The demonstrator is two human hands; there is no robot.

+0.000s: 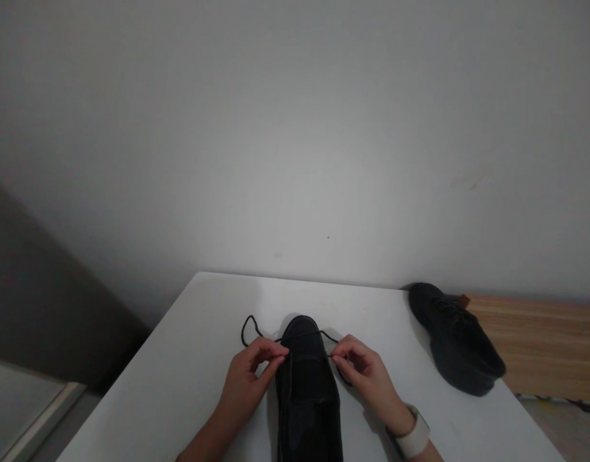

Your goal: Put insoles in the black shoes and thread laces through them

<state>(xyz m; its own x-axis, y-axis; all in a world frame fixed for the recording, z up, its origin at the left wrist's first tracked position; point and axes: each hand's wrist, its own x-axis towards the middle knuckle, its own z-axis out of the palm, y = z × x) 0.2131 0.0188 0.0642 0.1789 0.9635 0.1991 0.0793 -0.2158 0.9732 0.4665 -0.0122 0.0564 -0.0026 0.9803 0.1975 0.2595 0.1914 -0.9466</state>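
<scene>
A black shoe [314, 378] lies on the white table with its toe pointing away from me. At the left edge of its opening, my left hand [249, 372] is pinched, its fingertips against the shoe. What lies between those fingertips is too dark to make out. My right hand [365, 372] pinches a black shoelace [302, 334] beside the shoe's right edge. The lace crosses over the toe and forms a loose loop left of it, above my left hand. Another part of the lace hangs below my right fingertips.
A second black shoe [456, 340], with laces across it, rests at the right side of the white table [179, 359]. A pale wall [295, 160] stands behind the table. Beyond the right edge is a wood-grain panel [540, 346]; a whitish-edged piece [40, 417] is at lower left.
</scene>
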